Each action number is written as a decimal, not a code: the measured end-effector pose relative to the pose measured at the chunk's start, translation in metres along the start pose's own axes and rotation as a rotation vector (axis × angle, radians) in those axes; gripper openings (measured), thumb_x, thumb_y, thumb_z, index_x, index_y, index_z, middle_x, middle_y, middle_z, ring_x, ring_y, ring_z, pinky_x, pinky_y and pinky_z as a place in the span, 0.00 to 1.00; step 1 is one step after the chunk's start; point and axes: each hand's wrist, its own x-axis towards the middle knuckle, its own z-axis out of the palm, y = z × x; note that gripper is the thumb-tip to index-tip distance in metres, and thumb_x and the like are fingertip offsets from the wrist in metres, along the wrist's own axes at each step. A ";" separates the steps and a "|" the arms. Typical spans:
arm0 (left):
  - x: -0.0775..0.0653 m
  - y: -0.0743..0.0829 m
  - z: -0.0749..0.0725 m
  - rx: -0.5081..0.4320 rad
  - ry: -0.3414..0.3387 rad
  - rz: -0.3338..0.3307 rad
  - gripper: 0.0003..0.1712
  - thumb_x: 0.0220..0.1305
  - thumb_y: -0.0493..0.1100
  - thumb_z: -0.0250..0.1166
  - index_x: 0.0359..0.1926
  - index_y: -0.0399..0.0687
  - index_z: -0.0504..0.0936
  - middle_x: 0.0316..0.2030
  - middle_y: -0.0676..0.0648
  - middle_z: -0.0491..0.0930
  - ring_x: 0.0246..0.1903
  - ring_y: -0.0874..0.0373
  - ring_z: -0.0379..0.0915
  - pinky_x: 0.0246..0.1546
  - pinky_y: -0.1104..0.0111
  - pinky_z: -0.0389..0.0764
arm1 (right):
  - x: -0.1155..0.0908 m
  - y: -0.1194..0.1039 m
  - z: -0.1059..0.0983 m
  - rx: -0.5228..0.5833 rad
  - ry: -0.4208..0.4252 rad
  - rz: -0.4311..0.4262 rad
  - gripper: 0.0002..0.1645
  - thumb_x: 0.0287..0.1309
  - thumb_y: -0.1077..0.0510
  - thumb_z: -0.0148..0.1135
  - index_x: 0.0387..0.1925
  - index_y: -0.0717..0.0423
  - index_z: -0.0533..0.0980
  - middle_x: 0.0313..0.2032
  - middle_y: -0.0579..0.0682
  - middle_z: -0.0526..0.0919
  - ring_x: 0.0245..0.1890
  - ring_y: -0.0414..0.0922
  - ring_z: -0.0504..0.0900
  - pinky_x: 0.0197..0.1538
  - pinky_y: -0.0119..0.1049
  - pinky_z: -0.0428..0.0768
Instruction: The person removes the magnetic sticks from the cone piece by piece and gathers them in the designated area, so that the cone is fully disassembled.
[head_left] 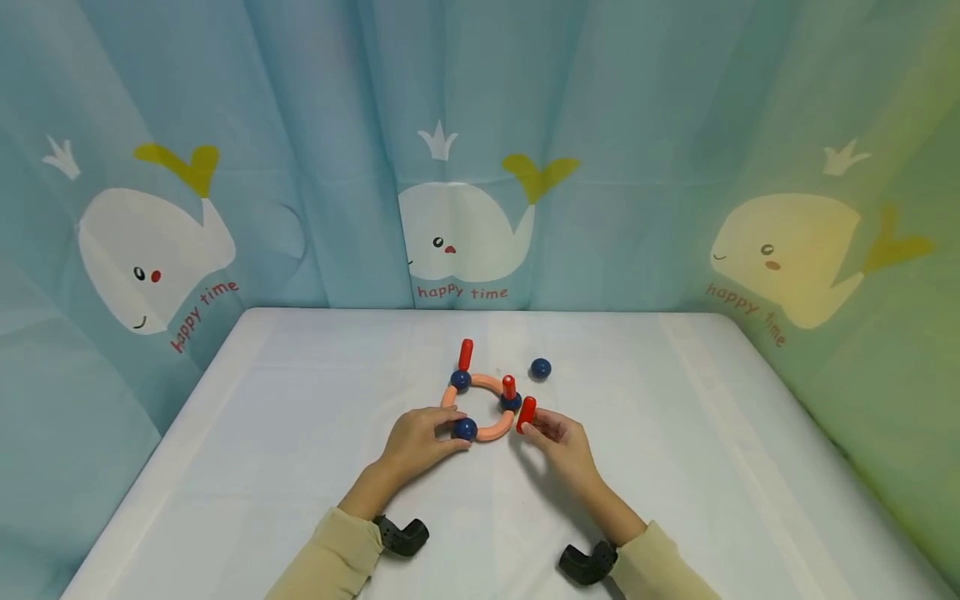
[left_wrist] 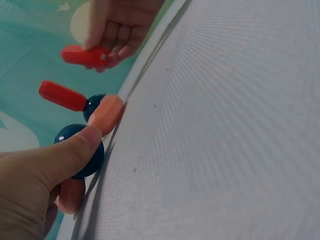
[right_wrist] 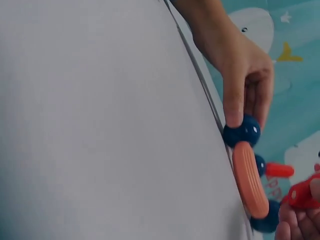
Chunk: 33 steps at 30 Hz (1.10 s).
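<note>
A ring of orange curved rods [head_left: 495, 432] and blue balls lies on the table. My left hand [head_left: 418, 439] grips the near blue ball [head_left: 465, 429] between thumb and fingers; in the left wrist view the thumb crosses that ball [left_wrist: 92, 163]. Red rods stick up from the ring's other two balls: one red rod [head_left: 466, 356] at the back ball [head_left: 461, 380], another red rod [head_left: 509, 387] at the right ball [head_left: 513, 403]. Just right of the ring, my right hand [head_left: 564, 450] pinches a loose red rod [head_left: 528, 414], held apart from the ring in the left wrist view.
One loose blue ball [head_left: 541, 368] sits behind the right hand, beyond the ring. The white tabletop [head_left: 300, 375] runs back to a blue curtain [head_left: 637, 242] printed with whales. A black wrist device [head_left: 405, 537] is strapped on each arm.
</note>
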 end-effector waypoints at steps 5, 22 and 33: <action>0.000 -0.001 -0.001 0.002 0.010 0.011 0.24 0.42 0.53 0.75 0.41 0.49 0.85 0.36 0.53 0.83 0.36 0.63 0.77 0.37 0.68 0.76 | 0.011 0.006 -0.011 -0.126 0.084 0.053 0.18 0.53 0.65 0.63 0.45 0.74 0.75 0.37 0.59 0.82 0.33 0.40 0.79 0.35 0.24 0.75; -0.001 0.000 0.001 -0.025 0.044 0.032 0.23 0.40 0.51 0.76 0.40 0.48 0.85 0.36 0.52 0.83 0.37 0.62 0.78 0.39 0.68 0.76 | 0.027 0.004 -0.019 -0.410 0.162 0.078 0.18 0.50 0.58 0.67 0.38 0.70 0.79 0.28 0.54 0.82 0.27 0.44 0.75 0.27 0.30 0.72; -0.001 -0.001 0.002 -0.016 0.051 0.042 0.23 0.39 0.51 0.76 0.40 0.49 0.85 0.32 0.55 0.83 0.33 0.64 0.77 0.36 0.69 0.76 | 0.025 -0.007 -0.021 -0.540 0.105 0.133 0.14 0.46 0.59 0.68 0.30 0.69 0.80 0.20 0.50 0.78 0.18 0.42 0.71 0.20 0.31 0.70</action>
